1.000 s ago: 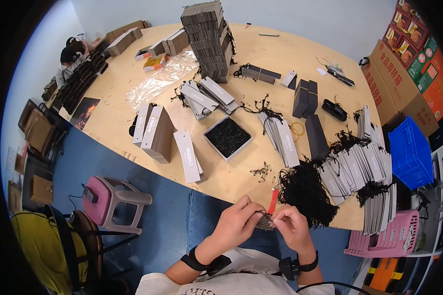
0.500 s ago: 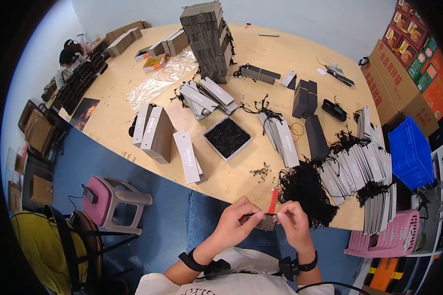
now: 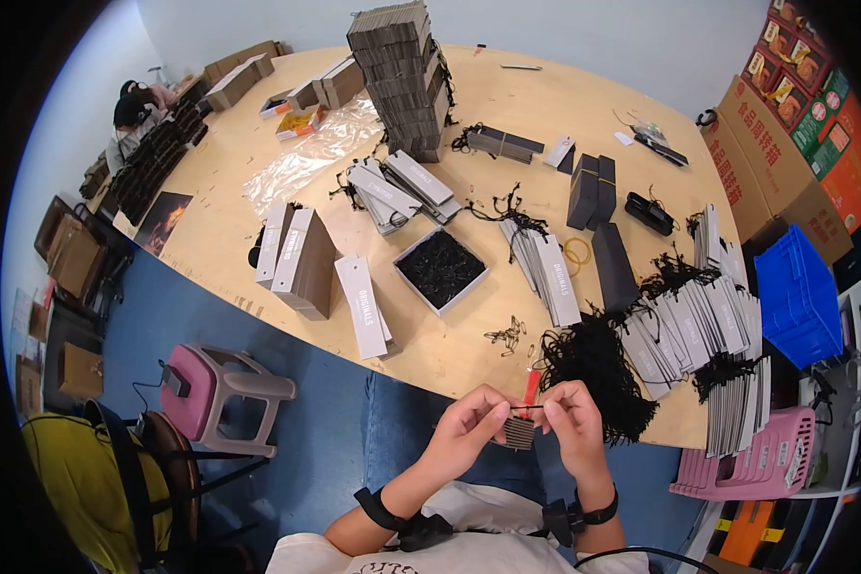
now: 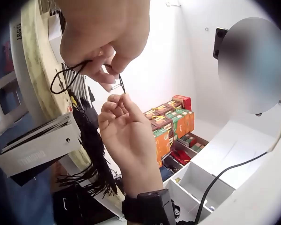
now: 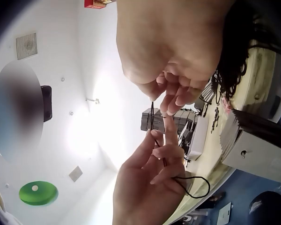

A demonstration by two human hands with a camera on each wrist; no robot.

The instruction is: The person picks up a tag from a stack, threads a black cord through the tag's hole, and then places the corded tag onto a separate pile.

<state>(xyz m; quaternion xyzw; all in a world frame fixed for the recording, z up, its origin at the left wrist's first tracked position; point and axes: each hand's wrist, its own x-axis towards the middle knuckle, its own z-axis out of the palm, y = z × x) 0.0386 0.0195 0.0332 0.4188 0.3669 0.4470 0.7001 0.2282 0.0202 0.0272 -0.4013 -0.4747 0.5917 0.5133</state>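
Both hands are raised in front of the body at the table's near edge. My left hand (image 3: 469, 421) pinches a thin black cord (image 4: 122, 84) between thumb and fingers, and a loop of it hangs free beside that hand in the left wrist view. My right hand (image 3: 572, 421) pinches the other end, so the cord runs taut across the short gap. A small thin metal pin (image 4: 115, 86) shows beside the cord between the fingertips. Just below the hands, a stack of grey hang tags (image 3: 519, 435) shows its edges, with a red strip (image 3: 531, 385) behind it.
A heap of black cords (image 3: 598, 383) lies right of the hands, with strung tags (image 3: 684, 335) beyond it. Small loose pins (image 3: 507, 335) and a box of black pieces (image 3: 442, 273) lie ahead. A tall tag stack (image 3: 402, 86) stands farther back. A pink stool (image 3: 196, 387) is left.
The hands have lifted slightly from over the tag stack, uncovering more of its edges. The black cord now shows stretched straight between the fingertips. Things on the table have stayed put.
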